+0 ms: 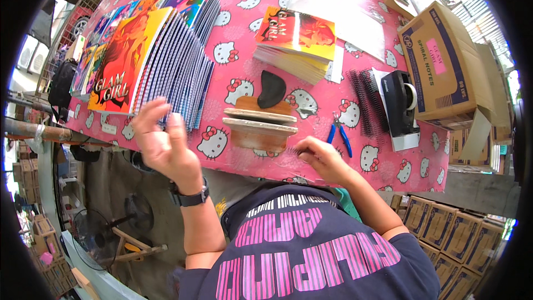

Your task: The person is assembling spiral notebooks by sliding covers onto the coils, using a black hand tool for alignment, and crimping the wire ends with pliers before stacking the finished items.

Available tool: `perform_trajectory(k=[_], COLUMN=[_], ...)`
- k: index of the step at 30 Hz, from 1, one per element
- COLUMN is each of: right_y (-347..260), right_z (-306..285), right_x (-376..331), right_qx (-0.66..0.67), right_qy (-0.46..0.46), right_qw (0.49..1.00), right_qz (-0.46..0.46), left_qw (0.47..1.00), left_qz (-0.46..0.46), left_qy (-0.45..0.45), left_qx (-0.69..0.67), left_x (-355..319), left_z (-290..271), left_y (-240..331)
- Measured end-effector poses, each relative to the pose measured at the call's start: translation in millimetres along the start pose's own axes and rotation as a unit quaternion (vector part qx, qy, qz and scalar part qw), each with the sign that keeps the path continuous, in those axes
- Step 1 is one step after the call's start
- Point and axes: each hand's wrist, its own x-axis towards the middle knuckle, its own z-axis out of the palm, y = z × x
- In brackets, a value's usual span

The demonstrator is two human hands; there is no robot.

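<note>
My left hand (pixel 169 147), with a dark watch at its wrist, is raised palm up beside a row of spiral notebooks (pixel 125 64) with bright orange and red covers. Its fingers are apart and hold nothing. Near the table's front edge, my right hand (pixel 325 161) has its thumb and fingers curled together; a small dark thing by the fingertips is too faint to make out. Just left of it lies a wooden jig (pixel 258 140) with two pale raised bars. A black curved piece (pixel 271 90) rests at its far side. Blue-handled pliers (pixel 340 138) lie beyond my right hand.
Unbound notebooks (pixel 297 36) are piled at the middle back, beside white sheets (pixel 350 16). Black spiral coils (pixel 367 100) lie next to a black desk device (pixel 397 100) with a white ring. A cardboard box (pixel 441 66) stands on the right of the pink table (pixel 239 5).
</note>
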Motion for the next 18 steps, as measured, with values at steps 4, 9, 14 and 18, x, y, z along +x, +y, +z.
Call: perform_trajectory(k=[4, 9, 14, 18], right_y=[-26, -23, -29, -25], right_z=[-31, -48, -62, -77], right_x=[4, 9, 15, 21], right_qx=[0.161, 0.175, 0.14, 0.086], right_qy=[0.049, 0.072, 0.127, 0.239], right_qw=[0.986, 0.98, 0.978, 0.96], right_qz=[0.001, -0.06, -0.093, -0.118], left_qw=[0.991, 0.964, 0.916, 0.918], left_qz=[0.0, -0.024, -0.015, -0.02], left_qy=[-0.134, -0.264, -0.401, -0.396], left_qx=[-0.016, -0.036, -0.006, 0.017], left_x=[-14, -33, -66, -78], left_z=[33, 64, 77, 80], left_y=[32, 25, 8, 7])
